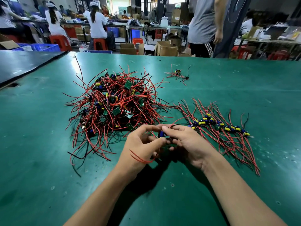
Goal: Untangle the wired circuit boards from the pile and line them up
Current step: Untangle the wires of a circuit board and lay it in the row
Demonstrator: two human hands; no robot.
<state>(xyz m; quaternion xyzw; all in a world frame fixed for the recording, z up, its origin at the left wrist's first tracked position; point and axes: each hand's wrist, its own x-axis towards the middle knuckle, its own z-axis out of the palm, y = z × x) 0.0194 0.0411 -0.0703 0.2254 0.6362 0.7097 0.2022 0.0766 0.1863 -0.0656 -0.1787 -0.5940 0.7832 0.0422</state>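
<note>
A big tangled pile of small green circuit boards [112, 101] with red and black wires lies on the green table [48, 160]. To its right, a row of lined-up boards [221, 126] with blue and yellow parts stretches across, wires fanned out. Just in front of the pile, my left hand [140, 144] and my right hand [184, 141] both pinch one small wired board [162, 133] between fingertips. Its red wires [141, 158] loop down over my left hand, and a black wire arcs over my right hand.
A small separate clump of wired boards [177, 74] lies far back on the table. A dark table [24, 62] adjoins at the left. Beyond the far edge are cardboard boxes [166, 48], red stools, seated workers and a standing person [203, 26].
</note>
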